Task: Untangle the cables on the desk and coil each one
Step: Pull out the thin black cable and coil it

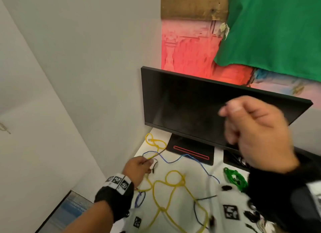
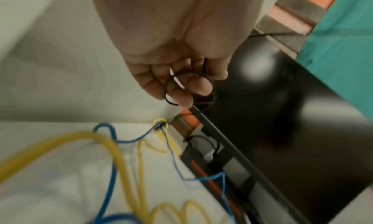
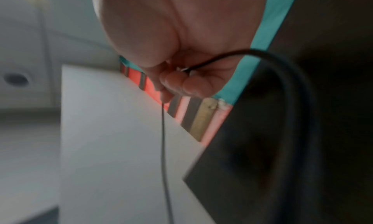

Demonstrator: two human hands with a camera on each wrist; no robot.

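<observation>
A small coil of black cable [image 2: 189, 90] is pinched in the left hand [image 1: 139, 166]; its free run is pinched by the raised right hand [image 1: 257, 133]. Yellow cable [image 1: 173, 185] and blue cable [image 1: 191, 159] lie tangled on the worktop [image 1: 182, 213].

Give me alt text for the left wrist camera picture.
A left hand holds a small loop of thin black cable in its fingers above a white desk, where yellow cable and blue cable lie tangled beside a dark monitor.

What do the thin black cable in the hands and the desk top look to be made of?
Black cable: thin, smooth, dull, probably rubber or plastic sheathing, since it bends into a small loop in the left hand. Desk top: flat, matt white, likely laminate; unsure.
</observation>
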